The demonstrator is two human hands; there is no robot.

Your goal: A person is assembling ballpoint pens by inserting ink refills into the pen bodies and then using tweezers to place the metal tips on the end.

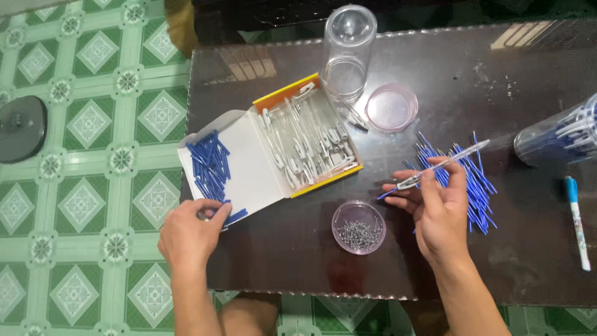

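Note:
My right hand [435, 208] holds a clear pen barrel [449, 162] with a blue refill inside, tip pointing lower left, above the dark table [298, 261]. Just right of it lies a heap of blue refills [476, 180]. My left hand [189, 233] reaches into the pile of blue pen caps [210, 165] on the open lid of a white and orange box [252, 158]; its fingers pinch at a cap near the lid's front edge. The box tray holds several clear pen barrels [311, 140].
A small clear dish of metal tips [358, 228] sits between my hands. A tall clear jar [347, 53] and a pink lid [391, 107] stand behind the box. Another jar of finished pens [559, 134] lies at far right, with a single pen [577, 223]. Green tiled floor [81, 124] lies to the left.

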